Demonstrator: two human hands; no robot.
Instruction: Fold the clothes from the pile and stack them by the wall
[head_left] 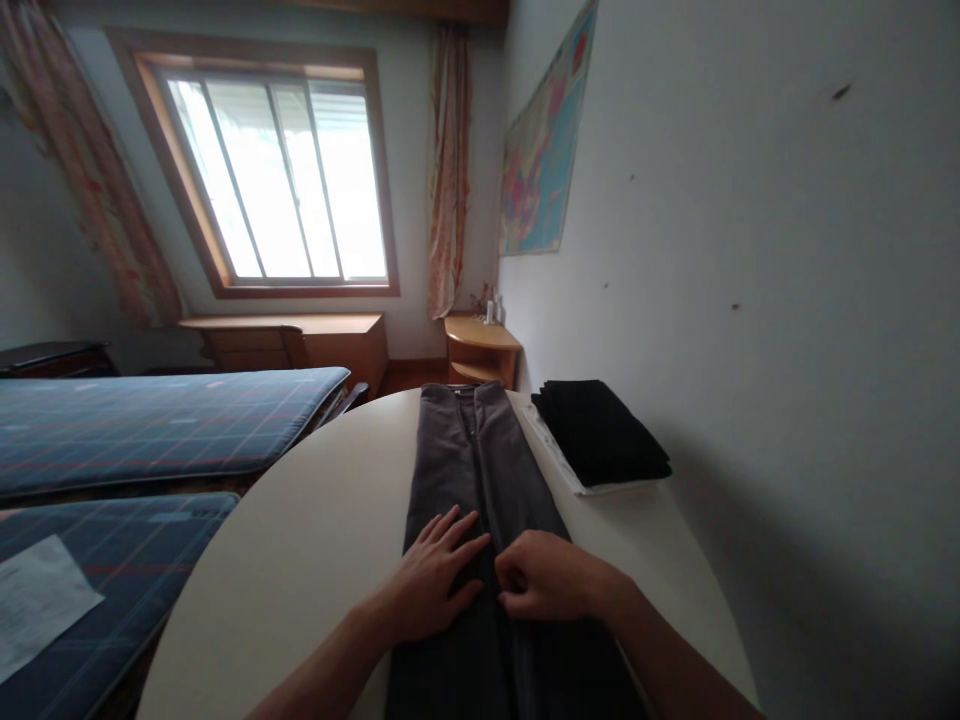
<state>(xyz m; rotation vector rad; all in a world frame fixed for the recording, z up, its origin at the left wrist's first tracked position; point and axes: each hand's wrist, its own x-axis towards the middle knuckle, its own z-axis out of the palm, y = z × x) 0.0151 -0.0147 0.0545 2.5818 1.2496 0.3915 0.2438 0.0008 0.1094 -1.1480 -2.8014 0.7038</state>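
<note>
A pair of dark grey trousers [442,465] lies lengthwise on a round cream table [300,560], waistband at the far edge and legs running toward me. My left hand [431,580] rests flat on the left leg, fingers spread. Close beside it, my right hand [551,577] is closed at the inner edge of the right leg, its curled fingers pinching the cloth there. The fingertips of that hand are partly hidden. Below my forearms the trouser legs run out of view.
A stack of folded black cloth [604,435] sits on something white at the table's right, near the wall [787,420]. Blue plaid mattresses [165,430] lie to the left, one bearing a paper sheet [45,600]. A corner shelf [484,335] stands beyond.
</note>
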